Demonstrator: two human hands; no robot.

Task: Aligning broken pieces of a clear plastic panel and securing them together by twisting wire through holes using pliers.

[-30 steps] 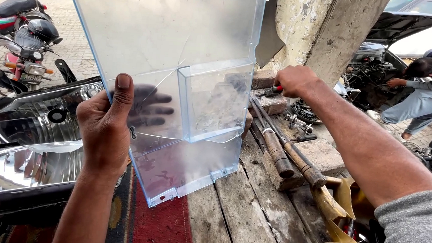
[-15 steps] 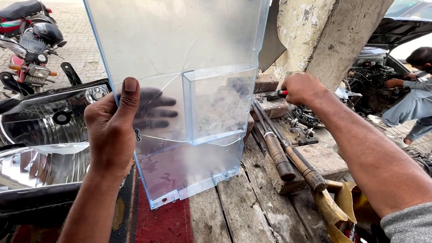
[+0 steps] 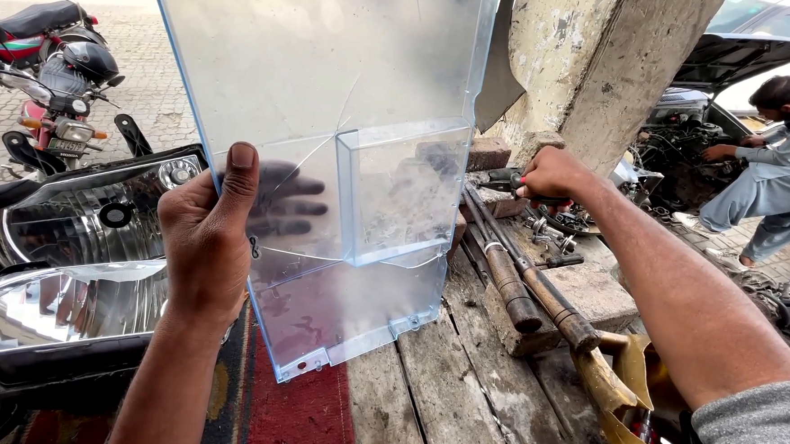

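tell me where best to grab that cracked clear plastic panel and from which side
Probably the left long edge of the clear plastic panel, from the left, above the crack, as the left hand pinches it now. It stands upright, and cracks run through the middle by the moulded pocket, so the lower piece looks weak.

The top of the clear plastic panel is cut off by the upper edge. The fingers of the left hand are seen only as a blur through the plastic. The tool held in the right hand is mostly covered, so its kind cannot be told. At 9 o'clock, the headlight is cropped by the left edge.
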